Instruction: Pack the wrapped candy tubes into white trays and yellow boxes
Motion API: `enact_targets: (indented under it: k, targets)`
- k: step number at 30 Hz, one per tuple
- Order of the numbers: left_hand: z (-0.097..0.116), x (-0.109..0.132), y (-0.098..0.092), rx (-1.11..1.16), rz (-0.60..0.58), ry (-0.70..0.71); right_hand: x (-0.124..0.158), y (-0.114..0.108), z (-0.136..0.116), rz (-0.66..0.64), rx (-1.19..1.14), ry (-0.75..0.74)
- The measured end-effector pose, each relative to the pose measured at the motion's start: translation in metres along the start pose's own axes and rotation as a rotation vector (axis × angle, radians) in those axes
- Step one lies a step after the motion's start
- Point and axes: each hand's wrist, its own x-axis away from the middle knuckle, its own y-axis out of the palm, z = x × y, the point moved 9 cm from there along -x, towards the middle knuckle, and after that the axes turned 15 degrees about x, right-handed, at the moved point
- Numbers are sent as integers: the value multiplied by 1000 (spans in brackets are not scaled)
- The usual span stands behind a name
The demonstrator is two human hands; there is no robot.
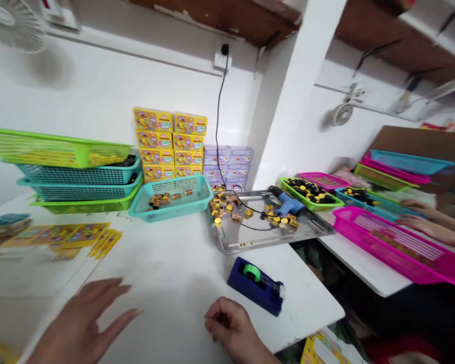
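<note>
Left hand (78, 323), fingers (108, 292) spread open, right hand (231, 323), fingers (216, 314) loosely curled, white table (167, 253), white wall (98, 96) behind

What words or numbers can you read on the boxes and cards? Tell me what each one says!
Stacked yellow boxes: colourful lettering, too small and blurred to read.
Lilac boxes: printing too blurred to read.
Yellow printed cards: printing too blurred to read.
Yellow package at the bottom edge: printing too blurred to read.
I cannot read a single word or number.
</note>
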Motion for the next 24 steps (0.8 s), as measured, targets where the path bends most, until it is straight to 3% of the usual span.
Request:
enact_targets:
  k: [2, 4, 5, 6, 8, 10, 12, 15, 19, 21, 24]
  targets:
    - [-18, 1, 44, 76, -124, -95, 1, -32, -27, 9, 103, -129]
    - [-38, -1, 77, 132, -204, -223, -10, -94, -46, 184, 246, -232]
    - [-47, -3, 88, 156, -227, -289, -21, -135, -45, 333, 293, -208]
    - [-55, -5, 97, 184, -240, -354, -34, -180, -37, 491, 356, -127]
    - [-70, -8, 110, 234, -249, -493, -65, -264, -5, 727, 537, 178]
    - [-81, -8, 119, 282, -240, -630, -104, -325, 24, 800, 600, 328]
    - [-89, -8, 123, 327, -193, -734, -140, -368, 52, 827, 650, 456]
    - [-97, -12, 124, 368, -107, -788, -185, -407, 85, 814, 681, 606]
    - [-112, -24, 127, 442, -70, -869, -226, -435, 116, 744, 667, 724]
    - [-125, -32, 125, 548, 36, -999, -238, -445, 129, 706, 657, 766]
    - [-140, -55, 122, 770, 284, -1192, -246, -456, 141, 671, 656, 795]
